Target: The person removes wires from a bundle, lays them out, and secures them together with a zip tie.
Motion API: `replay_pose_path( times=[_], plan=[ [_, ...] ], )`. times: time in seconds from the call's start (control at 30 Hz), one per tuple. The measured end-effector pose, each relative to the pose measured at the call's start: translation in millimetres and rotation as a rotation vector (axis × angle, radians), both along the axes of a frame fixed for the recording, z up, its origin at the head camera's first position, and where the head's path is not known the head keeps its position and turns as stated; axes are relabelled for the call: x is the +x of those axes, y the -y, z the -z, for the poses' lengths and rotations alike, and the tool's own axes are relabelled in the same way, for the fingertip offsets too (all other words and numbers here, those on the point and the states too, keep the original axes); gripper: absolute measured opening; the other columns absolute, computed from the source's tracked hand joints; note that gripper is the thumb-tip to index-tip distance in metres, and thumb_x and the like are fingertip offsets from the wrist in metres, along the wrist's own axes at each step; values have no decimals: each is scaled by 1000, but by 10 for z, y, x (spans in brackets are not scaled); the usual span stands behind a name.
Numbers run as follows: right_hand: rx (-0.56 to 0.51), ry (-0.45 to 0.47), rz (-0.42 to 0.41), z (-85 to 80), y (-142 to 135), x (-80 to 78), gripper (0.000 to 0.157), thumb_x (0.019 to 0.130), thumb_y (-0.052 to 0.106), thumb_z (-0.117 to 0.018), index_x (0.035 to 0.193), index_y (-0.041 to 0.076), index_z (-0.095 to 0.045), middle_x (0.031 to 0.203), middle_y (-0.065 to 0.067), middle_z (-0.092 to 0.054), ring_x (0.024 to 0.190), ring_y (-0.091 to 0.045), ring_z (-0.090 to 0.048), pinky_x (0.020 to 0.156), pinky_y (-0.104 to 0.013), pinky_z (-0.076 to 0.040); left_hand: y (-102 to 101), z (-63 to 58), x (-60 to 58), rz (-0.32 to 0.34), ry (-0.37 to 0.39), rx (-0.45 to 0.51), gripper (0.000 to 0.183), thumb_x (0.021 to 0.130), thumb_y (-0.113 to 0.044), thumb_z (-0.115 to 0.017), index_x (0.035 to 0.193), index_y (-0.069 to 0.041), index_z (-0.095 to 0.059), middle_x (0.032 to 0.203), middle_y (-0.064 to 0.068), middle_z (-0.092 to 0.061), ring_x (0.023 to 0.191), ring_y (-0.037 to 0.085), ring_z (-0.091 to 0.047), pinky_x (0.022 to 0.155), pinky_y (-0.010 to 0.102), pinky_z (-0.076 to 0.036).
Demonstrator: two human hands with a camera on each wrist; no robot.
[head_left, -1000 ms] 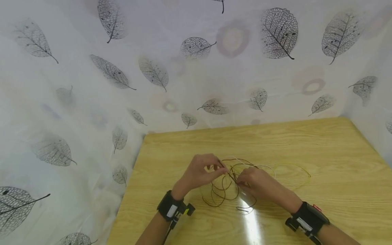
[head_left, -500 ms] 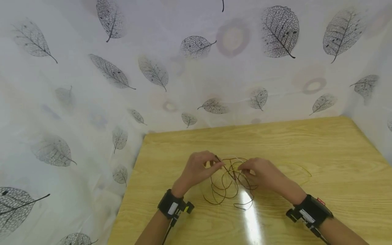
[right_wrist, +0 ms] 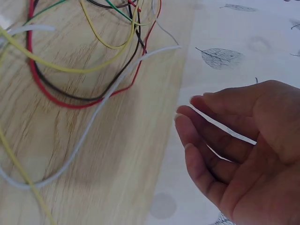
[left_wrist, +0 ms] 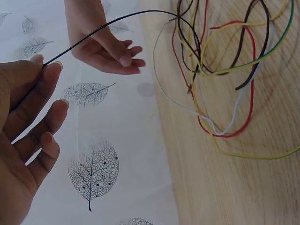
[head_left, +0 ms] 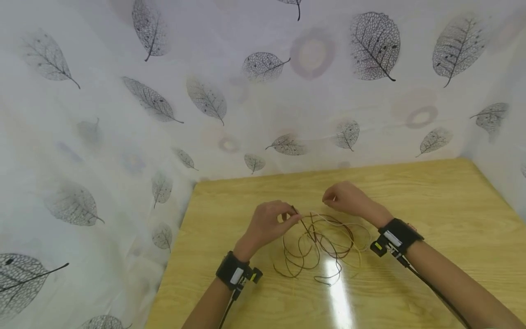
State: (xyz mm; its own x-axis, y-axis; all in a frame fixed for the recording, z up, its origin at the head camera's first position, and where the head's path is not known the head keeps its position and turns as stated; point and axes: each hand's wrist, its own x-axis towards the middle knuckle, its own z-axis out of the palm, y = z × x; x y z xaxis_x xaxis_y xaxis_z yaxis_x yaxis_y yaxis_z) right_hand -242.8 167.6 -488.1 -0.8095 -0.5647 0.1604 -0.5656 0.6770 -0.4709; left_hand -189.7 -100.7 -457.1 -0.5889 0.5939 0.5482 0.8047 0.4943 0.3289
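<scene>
In the head view, my left hand (head_left: 269, 224) is above the left side of a loose tangle of thin wires. Its thumb and forefinger pinch the end of a black wire (left_wrist: 89, 35), which arcs over into the tangle. The other left fingers are loosely bent. My right hand (head_left: 348, 198), beyond the tangle to the right, holds nothing; its fingers are relaxed and gently curved in the right wrist view. Among the tangled strands are a red wire (left_wrist: 253, 98), a white wire (right_wrist: 86, 131) and a yellow wire (right_wrist: 80, 71), looped across each other.
The wires lie on a wood-grain table (head_left: 435, 219). A pale leaf-printed sheet (head_left: 287, 109) hangs behind and beside the table. Both wrists wear black straps with small cameras, and cables run along the forearms.
My right hand has left the middle of the tangle and moved up and away to its far right. Wire loops on the right side have spread. The left hand keeps its pinch, nearly still.
</scene>
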Motion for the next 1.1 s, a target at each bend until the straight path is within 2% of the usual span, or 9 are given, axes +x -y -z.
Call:
replay_pose_path(
  times=[0.1, 0.2, 0.47, 0.67, 0.8, 0.9, 1.1],
  plan=[
    [26, 39, -54, 99, 66, -105, 13, 87, 7, -70, 96, 1, -77, 90, -13, -75, 80, -28, -70, 73, -44, -58, 8, 15, -14, -6, -5, -5, 6, 85, -22, -75, 81, -19, -76, 74, -9, -72, 59, 1, -56, 53, 14, -46],
    [44, 76, -59, 172, 122, -184, 14, 86, 8, -71, 95, 0, -77, 90, -13, -75, 80, -28, -69, 74, -43, -58, 11, 31, -26, -9, -7, -18, 6, 86, -24, -75, 81, -19, -76, 75, -10, -72, 60, 0, -56, 54, 13, -46],
    [-12, 175, -114, 275, 237, -299, 15, 80, 4, -71, 92, -5, -74, 86, -16, -73, 76, -27, -68, 69, -42, -58, -7, 76, -32, -4, 5, -48, 8, 86, -23, -75, 80, -18, -76, 75, -10, -73, 60, 0, -58, 55, 13, -49],
    [10, 245, -41, 294, 372, -352, 12, 76, -1, -71, 86, 0, -76, 82, -10, -73, 74, -24, -66, 68, -39, -58, -17, 66, -24, -3, -8, -52, 8, 85, -22, -76, 79, -17, -77, 73, -8, -73, 58, 1, -58, 52, 17, -51],
    [19, 278, 19, 305, 445, -381, 14, 75, -1, -71, 88, 2, -75, 81, -7, -71, 73, -22, -65, 67, -36, -58, -11, 72, -46, -8, -23, -83, 11, 85, -27, -75, 80, -18, -78, 73, -10, -74, 57, 1, -59, 51, 14, -49],
    [6, 286, 51, 333, 476, -397, 13, 75, 1, -72, 88, 2, -75, 79, -5, -71, 72, -20, -65, 66, -35, -58, -9, 73, -57, -13, -41, -104, 11, 84, -28, -76, 80, -18, -78, 72, -10, -74, 56, 1, -59, 51, 11, -46],
    [-26, 260, 72, 395, 494, -438, 15, 71, 1, -75, 86, 1, -74, 74, -6, -69, 67, -20, -63, 61, -34, -56, 0, 83, -58, -5, -73, -109, 8, 82, -25, -78, 78, -18, -78, 70, -9, -73, 54, 3, -59, 48, 12, -44]
  ],
)
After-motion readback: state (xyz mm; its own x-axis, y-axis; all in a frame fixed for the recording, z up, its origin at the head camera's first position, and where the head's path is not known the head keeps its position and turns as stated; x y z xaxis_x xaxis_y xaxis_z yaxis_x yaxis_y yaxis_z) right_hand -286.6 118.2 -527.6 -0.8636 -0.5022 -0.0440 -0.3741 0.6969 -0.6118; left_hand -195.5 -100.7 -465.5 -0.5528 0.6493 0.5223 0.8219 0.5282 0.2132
